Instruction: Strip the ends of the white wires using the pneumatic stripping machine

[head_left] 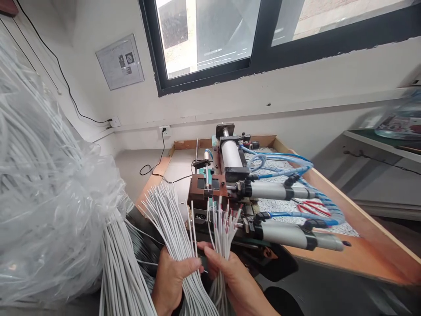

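My left hand (174,278) is closed around a thick bundle of white cables (169,215), its thumb lying across the front. The cut ends of that bundle fan out upward. Close beside it, my right hand (232,276) grips a smaller bunch of white cables (224,228), whose tips show stripped ends with some red. One or two single cables (193,228) stand between the bundles, near both thumbs. Just beyond my hands is a pneumatic machine (210,184) with silver cylinders and a brown metal block. The lower lengths of both bundles run out of view at the bottom.
On the left, clear plastic wrap (55,197) covers a large mass of white cables, and another bundle (123,267) hangs from it. Blue air hoses (296,162) curve over the wood-edged tray (371,237), where white scraps lie. A shelf (388,142) with a bottle stands at right.
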Motion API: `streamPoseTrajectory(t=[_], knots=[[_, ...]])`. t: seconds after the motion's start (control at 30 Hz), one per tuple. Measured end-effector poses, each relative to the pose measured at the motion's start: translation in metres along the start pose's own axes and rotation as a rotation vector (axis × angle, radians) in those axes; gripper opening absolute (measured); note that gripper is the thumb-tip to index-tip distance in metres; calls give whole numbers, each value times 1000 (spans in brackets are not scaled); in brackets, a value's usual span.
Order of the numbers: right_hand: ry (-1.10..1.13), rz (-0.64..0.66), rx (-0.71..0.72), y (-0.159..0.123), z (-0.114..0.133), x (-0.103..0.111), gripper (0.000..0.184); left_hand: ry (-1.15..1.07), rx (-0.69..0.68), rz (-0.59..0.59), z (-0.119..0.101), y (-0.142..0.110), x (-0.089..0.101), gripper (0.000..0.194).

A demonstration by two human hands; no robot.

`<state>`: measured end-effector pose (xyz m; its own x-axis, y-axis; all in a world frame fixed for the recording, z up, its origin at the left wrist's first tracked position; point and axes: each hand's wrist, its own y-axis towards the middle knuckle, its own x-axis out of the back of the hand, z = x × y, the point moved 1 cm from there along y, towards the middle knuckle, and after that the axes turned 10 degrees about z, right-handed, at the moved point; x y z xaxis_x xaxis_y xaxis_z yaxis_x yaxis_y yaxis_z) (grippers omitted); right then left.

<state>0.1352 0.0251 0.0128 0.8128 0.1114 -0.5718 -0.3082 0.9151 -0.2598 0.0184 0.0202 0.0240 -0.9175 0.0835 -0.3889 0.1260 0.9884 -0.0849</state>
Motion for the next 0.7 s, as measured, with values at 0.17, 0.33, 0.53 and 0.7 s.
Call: streamPoseTrajectory(t=[0.17,0.33,0.53,0.7], knots=[[-16,-147,114,-6,-1,-4,22,21,4,99,-1,1,-3,25],[-8,-270,151,-4,-1,2,23,-6,64,-14,6,3,5,15],[167,-294,127,11,0,8,19,-65,103,-102,6,4,5,21],[158,-169,39,14,3,5,20,-30,53,-120,0,5,-2,15]])
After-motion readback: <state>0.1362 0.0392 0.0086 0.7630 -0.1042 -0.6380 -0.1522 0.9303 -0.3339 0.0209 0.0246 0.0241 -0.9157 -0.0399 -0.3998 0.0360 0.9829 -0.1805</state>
